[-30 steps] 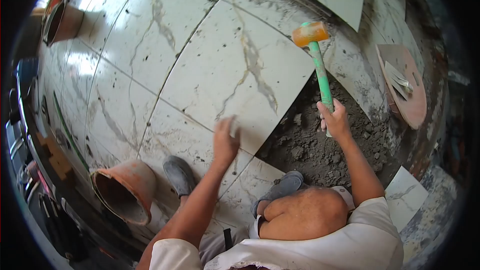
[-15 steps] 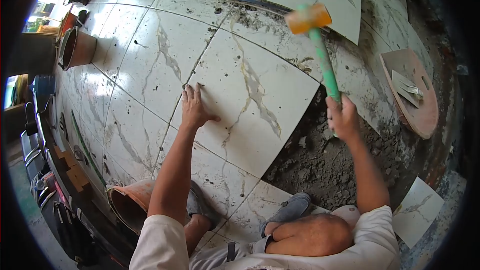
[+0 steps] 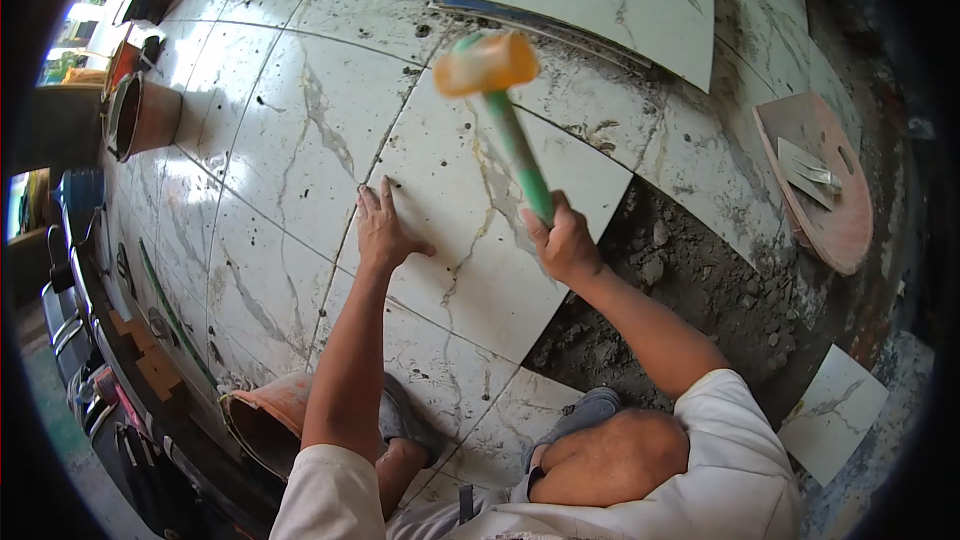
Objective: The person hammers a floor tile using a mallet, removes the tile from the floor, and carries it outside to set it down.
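Observation:
My right hand [image 3: 566, 243] is wrapped round the green handle of a rubber mallet [image 3: 517, 145] with an orange head. The mallet is raised over a white marble-patterned floor tile [image 3: 540, 270], its head blurred towards the tile's far corner. Spread on that tile near its left edge is my left hand [image 3: 384, 232], palm down with fingers apart. Dark crumbly mortar [image 3: 690, 280] lies bare along the tile's right side.
A leaning pinkish board [image 3: 850, 210] at the right carries a trowel [image 3: 812, 174]. A loose tile [image 3: 620, 0] rests on boxes at the back. One bucket [image 3: 265, 415] stands by my left arm, another bucket [image 3: 150, 115] farther off. A cut tile piece [image 3: 835, 415] lies lower right.
My right hand has swung the mallet leftward from above the mortar side to over the tile. My left hand stays spread at nearly the same place on the tile.

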### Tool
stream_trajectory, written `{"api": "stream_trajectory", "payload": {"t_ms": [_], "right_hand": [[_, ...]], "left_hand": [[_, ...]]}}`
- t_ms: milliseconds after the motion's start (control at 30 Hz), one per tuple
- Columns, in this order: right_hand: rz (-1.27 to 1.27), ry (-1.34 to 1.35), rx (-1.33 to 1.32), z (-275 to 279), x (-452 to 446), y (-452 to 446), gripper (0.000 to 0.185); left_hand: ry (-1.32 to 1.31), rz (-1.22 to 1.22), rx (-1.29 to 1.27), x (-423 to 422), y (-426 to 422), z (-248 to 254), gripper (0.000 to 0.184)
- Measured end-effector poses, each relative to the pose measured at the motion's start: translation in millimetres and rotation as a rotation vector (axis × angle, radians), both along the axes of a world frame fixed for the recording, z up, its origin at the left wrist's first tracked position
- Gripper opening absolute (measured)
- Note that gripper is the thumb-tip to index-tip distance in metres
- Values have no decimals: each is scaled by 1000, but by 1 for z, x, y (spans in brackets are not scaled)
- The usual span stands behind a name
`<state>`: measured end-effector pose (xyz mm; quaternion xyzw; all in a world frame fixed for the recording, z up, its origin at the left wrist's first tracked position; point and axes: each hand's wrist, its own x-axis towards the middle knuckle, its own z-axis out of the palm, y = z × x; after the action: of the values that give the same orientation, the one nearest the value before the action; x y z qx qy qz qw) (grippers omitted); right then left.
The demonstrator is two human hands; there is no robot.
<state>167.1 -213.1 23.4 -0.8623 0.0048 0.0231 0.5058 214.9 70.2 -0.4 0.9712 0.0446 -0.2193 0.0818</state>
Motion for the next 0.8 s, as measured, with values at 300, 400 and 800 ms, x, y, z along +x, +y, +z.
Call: {"api": "stream_trajectory", "payload": {"t_ms": [300, 400, 800], "right_hand": [[33, -49, -15, 45, -14, -16, 35], [49, -83, -287, -19, -50, -49, 33], [167, -284, -112, 26, -66, -77, 33]], "left_hand": [[14, -50, 21, 0, -3, 6, 146], [32, -54, 57, 2, -4, 6, 147], [-333, -388, 49, 24, 59, -116, 94]]}}
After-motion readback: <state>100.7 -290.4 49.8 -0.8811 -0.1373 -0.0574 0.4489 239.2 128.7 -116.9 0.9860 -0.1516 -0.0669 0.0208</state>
